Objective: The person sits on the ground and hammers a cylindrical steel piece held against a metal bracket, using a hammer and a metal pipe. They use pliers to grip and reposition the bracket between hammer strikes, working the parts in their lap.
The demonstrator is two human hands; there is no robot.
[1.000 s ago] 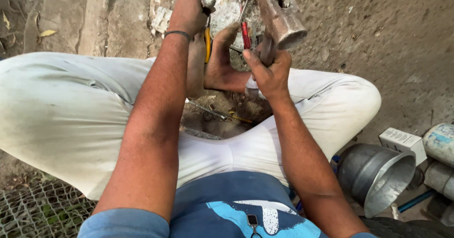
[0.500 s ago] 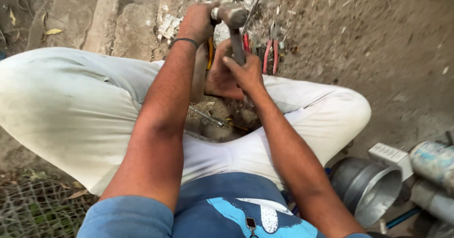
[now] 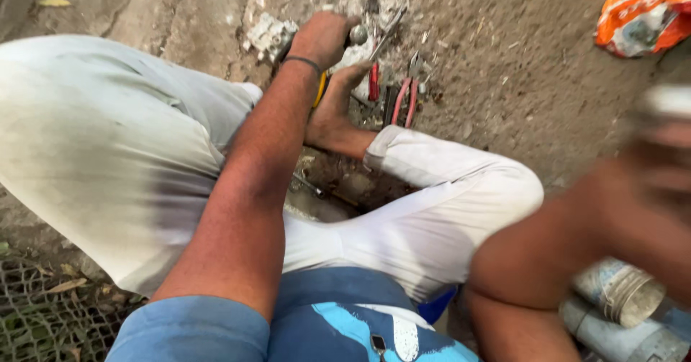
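a: left hand (image 3: 322,39), top centre: what does it hold?
b: fingers wrapped tight round a tool (image 3: 358,34) whose grey metal end pokes out on the thumb side; a yellow handle (image 3: 319,90) shows just below the wrist. the fist presses down onto the rubble (image 3: 272,34), likely to keep the tip planted.

a: and what sits next to that hand?
b: a bare foot (image 3: 332,110) directly beneath it, touching the wrist; it seems set there as a brace. just right of the hand lie a red screwdriver (image 3: 373,87) and red-handled pliers (image 3: 405,97), near enough to grab.

a: right hand (image 3: 651,196)?
b: far out to the right, well apart from the left, badly blurred. it seems to carry something pale at its top edge, but how far the fingers are bent, and what they grip, i cannot tell.

a: below it?
b: grey pipes (image 3: 620,293), just under the forearm.
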